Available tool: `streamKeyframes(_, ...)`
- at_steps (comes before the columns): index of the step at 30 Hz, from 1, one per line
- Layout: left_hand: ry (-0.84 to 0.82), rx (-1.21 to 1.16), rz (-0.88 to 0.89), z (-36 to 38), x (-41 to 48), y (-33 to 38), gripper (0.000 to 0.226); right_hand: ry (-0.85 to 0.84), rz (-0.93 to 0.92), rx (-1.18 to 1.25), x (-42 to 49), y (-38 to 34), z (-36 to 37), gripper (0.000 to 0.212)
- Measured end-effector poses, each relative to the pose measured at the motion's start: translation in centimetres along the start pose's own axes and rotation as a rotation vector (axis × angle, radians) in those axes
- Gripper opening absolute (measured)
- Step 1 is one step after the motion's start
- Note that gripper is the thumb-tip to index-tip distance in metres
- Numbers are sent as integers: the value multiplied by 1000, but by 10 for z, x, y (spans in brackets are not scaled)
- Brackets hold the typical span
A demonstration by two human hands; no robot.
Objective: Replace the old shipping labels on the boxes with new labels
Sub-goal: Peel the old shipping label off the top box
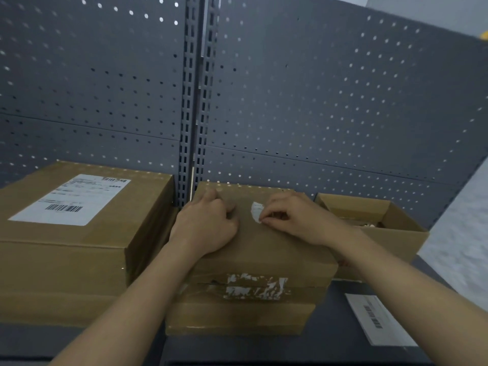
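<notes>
Head view: the middle box point(264, 247) sits on the dark table point(330, 307), against the pegboard point(317, 101), and seems to rest on another carton. My left grip point(208, 223) lies on the near left part of its top with the fingers curled under, holding nothing I can see. I judge it is there to pin the box so it cannot slide. My right grip point(290, 220) is closed in a pinch at the lower edge of the white label scrap point(256, 210), the task's thing, stuck near the centre of the top. The fingertips come in low, which suits lifting an edge and peeling.

The left box point(79, 254) carries a whole printed label point(71, 199) facing up, so I take it as not needing me now. A loose label sheet point(375, 320) lies flat at the near right, within reach, probably the replacement. Behind it stands an open carton point(396, 233), its contents unclear. Torn tape point(253, 286) marks the middle box's front.
</notes>
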State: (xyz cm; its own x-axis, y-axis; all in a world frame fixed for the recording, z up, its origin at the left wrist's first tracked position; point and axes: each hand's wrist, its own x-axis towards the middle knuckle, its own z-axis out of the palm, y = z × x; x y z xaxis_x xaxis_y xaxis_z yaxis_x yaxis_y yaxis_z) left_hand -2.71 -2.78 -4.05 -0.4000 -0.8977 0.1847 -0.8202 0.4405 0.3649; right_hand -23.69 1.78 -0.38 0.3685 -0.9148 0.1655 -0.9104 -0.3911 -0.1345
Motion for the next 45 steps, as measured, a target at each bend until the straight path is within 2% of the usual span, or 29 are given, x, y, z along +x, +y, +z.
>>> streamKeyframes(8, 10, -4, 5, -2, -1, 1, 45, 26, 27, -48, 3, -3, 5, 17)
streamKeyframes(16, 16, 2, 11, -1, -1, 1, 46, 133, 196, 209, 3, -2, 13, 19)
streamKeyframes(19, 7, 0, 12, -1, 0, 1, 46, 132, 195, 342, -1, 0, 9, 26)
streamKeyframes(22, 6, -4, 7, -1, 1, 0, 46, 102, 193, 292, 0, 2, 9, 43)
streamKeyframes(27, 3, 4, 4, -1, 1, 0, 45, 186, 135, 242, 7, 2, 16, 15)
streamKeyframes(33, 2, 4, 0, 1, 3, -2, 46, 199, 205, 227, 14, -2, 15, 15)
streamKeyframes(38, -4, -4, 8, 1, 2, -2, 45, 306, 286, 236, 20, 0, 19, 13)
streamKeyframes(41, -2, -3, 12, 0, 1, 0, 44, 300, 283, 338, 16, 1, 17, 16)
streamKeyframes(45, 5, -6, 10, -1, -1, 0, 46, 310, 339, 701, 10, 8, 7, 45)
